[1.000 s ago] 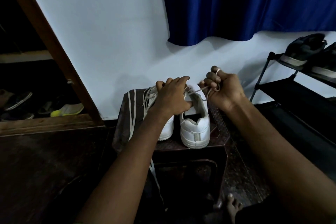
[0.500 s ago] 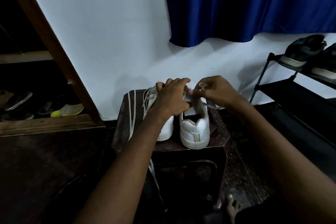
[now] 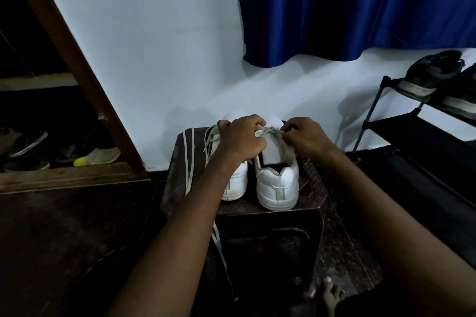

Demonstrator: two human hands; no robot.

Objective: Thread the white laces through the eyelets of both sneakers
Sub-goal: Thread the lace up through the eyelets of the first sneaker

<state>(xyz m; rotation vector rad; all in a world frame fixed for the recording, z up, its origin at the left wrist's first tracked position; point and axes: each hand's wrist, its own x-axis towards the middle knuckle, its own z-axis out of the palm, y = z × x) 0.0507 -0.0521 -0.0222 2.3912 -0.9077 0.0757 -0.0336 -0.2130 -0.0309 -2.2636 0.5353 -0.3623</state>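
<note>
Head view showed no brand mark, label or writing that could be read on anything. Two white sneakers stood side by side, heels toward the camera, on a dark stool [image 3: 313, 195] set close to the white wall: the left sneaker [image 3: 235, 183] was partly hidden under the forearm, and the right sneaker [image 3: 278, 183] sat near the stool's front edge. The left hand [image 3: 242, 140] lay with curled fingers over the gap between the two shoes, gripping the lace [image 3: 268, 131] at the right sneaker's eyelets. The right hand [image 3: 302, 139] pinched the same lace from the other side, its fingers bent tight. A second, loose lace [image 3: 189, 159] lay along the stool's left edge and hung over the front toward the floor. One blue curtain [image 3: 347, 8] hung above. A black shoe rack [image 3: 412, 126] with two dark shoes stood to the right, near the stool; several more shoes lay in the dark opening on the left.
</note>
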